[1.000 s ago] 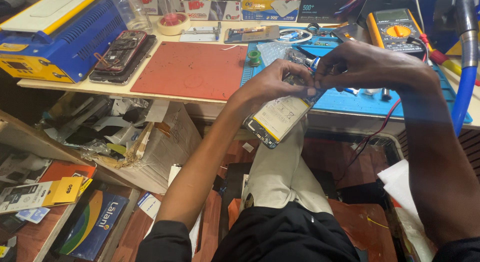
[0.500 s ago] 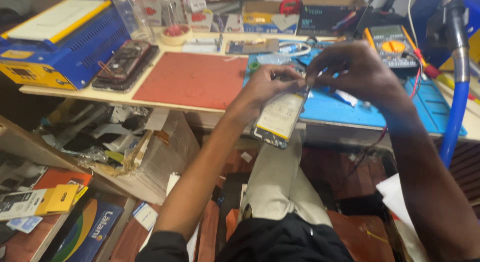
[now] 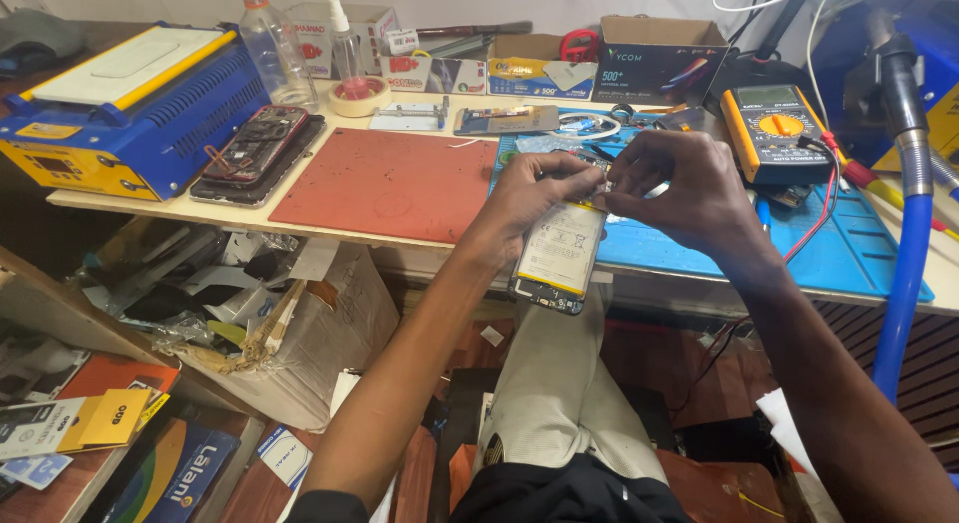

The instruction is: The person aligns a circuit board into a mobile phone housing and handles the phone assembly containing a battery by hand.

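I hold the opened phone (image 3: 555, 251) in my left hand (image 3: 534, 198), back side up, its pale battery with a printed label facing me, the lower end hanging past the worktop (image 3: 250, 211) edge above my knee; my left grip is clamped on its upper edge; my right hand (image 3: 684, 188) meets it at the top corner, fingertips pinched together on some small part there, too small to make out; to do this well, I judge, I should steady both wrists against the worktop edge, keep the phone level so nothing drops to the floor, and press lightly near the battery.

Behind my hands lies a blue mat (image 3: 849, 258); left of it a red mat (image 3: 385, 183); a yellow multimeter (image 3: 774, 133) stands near the right hand, its red lead trailing down. Along the back wall sit an open dark cardboard box (image 3: 649, 58) with white lettering, a flat blue and yellow carton (image 3: 534, 78), and a white box (image 3: 315, 28) with red print; a blue and yellow machine (image 3: 120, 113) fills the left end; under the worktop a torn brown carton (image 3: 330, 333) and bright leaflets (image 3: 90, 423).
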